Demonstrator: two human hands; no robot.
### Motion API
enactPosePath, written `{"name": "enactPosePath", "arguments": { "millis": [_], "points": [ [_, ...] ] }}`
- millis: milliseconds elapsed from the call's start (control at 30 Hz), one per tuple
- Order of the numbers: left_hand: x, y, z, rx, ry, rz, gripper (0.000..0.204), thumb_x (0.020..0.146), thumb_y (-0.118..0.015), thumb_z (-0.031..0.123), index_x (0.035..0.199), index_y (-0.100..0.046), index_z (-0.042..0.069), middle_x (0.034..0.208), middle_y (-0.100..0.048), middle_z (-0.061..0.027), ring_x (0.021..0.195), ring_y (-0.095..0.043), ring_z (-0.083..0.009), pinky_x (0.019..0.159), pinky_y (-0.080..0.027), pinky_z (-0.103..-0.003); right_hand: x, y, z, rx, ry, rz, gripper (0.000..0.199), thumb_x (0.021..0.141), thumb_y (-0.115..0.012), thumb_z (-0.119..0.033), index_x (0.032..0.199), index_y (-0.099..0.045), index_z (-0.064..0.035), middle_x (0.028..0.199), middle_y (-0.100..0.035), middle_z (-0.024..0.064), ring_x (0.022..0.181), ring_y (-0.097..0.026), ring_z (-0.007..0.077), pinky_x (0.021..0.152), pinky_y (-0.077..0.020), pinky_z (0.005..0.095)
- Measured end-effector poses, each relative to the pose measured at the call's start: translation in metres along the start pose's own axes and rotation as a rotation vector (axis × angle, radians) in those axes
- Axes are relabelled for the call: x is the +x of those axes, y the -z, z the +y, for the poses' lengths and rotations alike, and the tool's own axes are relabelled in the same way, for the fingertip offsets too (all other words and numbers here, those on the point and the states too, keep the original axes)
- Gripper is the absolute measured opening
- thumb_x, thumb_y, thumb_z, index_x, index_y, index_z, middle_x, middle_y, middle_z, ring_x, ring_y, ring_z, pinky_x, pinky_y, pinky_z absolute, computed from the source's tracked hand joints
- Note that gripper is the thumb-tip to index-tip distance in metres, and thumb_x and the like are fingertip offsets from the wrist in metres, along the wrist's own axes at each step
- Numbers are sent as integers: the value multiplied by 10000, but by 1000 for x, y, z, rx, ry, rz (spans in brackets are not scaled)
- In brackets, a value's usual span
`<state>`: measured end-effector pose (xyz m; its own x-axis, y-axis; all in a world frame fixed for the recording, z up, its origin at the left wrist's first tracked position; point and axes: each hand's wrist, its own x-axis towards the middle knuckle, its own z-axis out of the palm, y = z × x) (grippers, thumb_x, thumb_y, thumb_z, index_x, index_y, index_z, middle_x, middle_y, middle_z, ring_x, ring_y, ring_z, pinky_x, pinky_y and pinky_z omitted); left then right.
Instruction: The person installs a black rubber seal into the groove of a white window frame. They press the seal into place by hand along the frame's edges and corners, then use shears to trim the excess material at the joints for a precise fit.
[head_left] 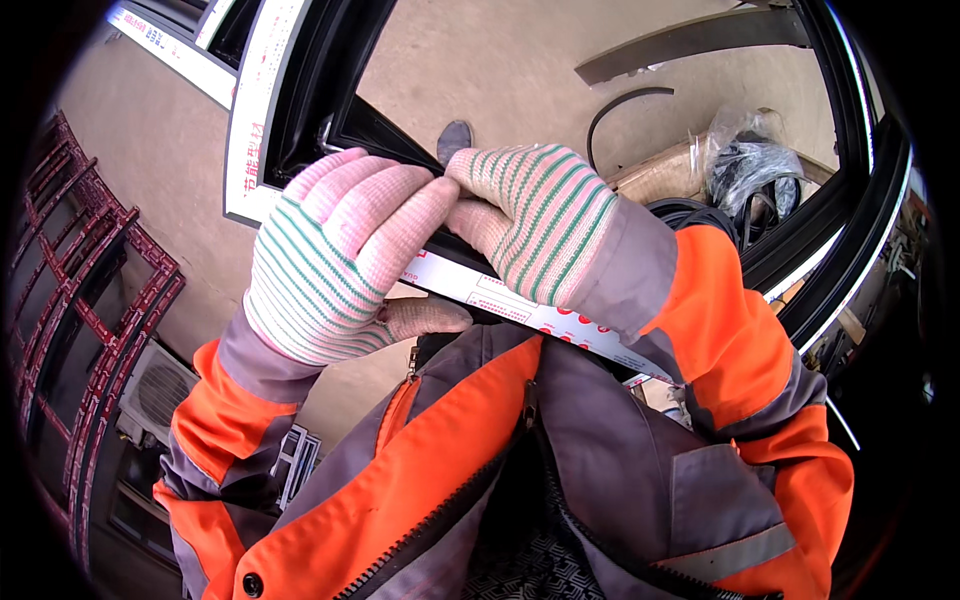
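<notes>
A black window frame lies across in front of me, its outer side covered with white printed film. My left hand, in a white knit glove with green stripes, grips the near bar by its corner. Its fingers lie over the top and its thumb is on the near side. My right hand, in a matching glove, is closed in a pinch over the same bar, its fingertips touching the left fingers. Whatever the pinch holds is hidden. A small metal piece shows in the frame's inner corner.
Through the frame's opening show a dark curved strip, a thin black hose and clear plastic wrap over black coils. Red-brown wrapped racks and an outdoor fan unit stand left. More framing lies at upper left.
</notes>
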<state>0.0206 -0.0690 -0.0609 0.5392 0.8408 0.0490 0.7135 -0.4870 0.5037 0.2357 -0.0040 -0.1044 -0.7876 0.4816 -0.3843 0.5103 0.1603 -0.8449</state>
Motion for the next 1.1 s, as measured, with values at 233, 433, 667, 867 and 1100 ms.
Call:
{"name": "enactPosePath", "arguments": {
  "millis": [233, 433, 667, 867, 1100],
  "points": [
    [8, -13, -2, 25, 123, -55, 1010, 436, -979, 565, 1225, -633, 39, 1076, -699, -131, 1000, -673, -360, 918, -504, -460, -2, -5, 0, 0, -41, 130, 242, 976, -674, -257, 1007, -693, -18, 887, -713, 216, 844, -702, 412, 729, -548, 482],
    [13, -15, 11, 173, 196, -111, 871, 509, -941, 592, 1139, -659, 61, 987, -704, -101, 945, -700, -330, 870, -525, -449, -1, -4, 0, 68, -40, 88, 246, 975, -680, -266, 1007, -695, -22, 891, -715, 210, 846, -705, 398, 734, -550, 471],
    [20, -19, 4, 225, 136, -144, 570, 587, -888, 519, 923, -666, 115, 886, -623, -59, 860, -654, -276, 778, -524, -419, -2, -1, -2, 148, -94, 69, 251, 974, -687, -276, 1007, -697, -28, 895, -718, 202, 848, -709, 382, 739, -552, 458],
    [22, -17, 5, 234, 98, -135, 555, 538, -938, 446, 889, -678, 103, 812, -617, -57, 791, -647, -293, 731, -513, -413, -23, -3, 3, 178, -104, 126, 218, 963, -713, -252, 1009, -700, -39, 903, -704, 174, 846, -696, 341, 755, -545, 413],
    [19, -19, 7, 250, 89, -130, 586, 540, -938, 486, 903, -689, 98, 839, -630, -65, 804, -649, -286, 747, -510, -410, -132, 12, 23, 177, -310, 221, 116, 928, -746, -114, 978, -703, -18, 899, -640, 99, 829, -634, 208, 765, -522, 353]
  ]
}}
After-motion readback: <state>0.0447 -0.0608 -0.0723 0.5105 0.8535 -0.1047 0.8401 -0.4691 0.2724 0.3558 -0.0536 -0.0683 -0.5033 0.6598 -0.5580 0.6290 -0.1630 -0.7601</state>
